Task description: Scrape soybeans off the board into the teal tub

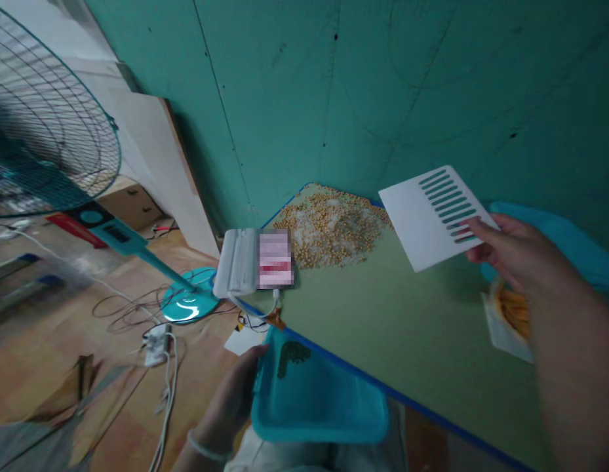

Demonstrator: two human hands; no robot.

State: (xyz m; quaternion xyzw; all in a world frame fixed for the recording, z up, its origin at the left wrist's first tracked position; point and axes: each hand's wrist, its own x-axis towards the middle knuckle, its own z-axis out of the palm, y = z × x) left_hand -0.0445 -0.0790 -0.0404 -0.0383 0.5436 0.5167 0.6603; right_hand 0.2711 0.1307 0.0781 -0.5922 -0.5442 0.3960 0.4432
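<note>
My right hand (513, 246) pinches a flat white slotted card (407, 223) by its right edge, holding it above the table. Thumb and fingers press on the card near its row of slots. My left hand (242, 377) grips the left rim of a blue plastic tray (328, 406) below the table's front edge, over my lap; its fingertips are partly hidden. A small patch of dark green beans or grains (294, 352) lies in the tray's upper left corner. A pile of yellow beans mixed with white grains (333, 226) spreads over the table's far corner.
The pale green table (383, 328) has a blue edge. At its left corner stand a phone (275, 259) and a white device (238, 262) with a cable. A blue container (554, 229) and a box of yellowish sticks (513, 311) are right. A fan (132, 242) and power strip (157, 344) stand left.
</note>
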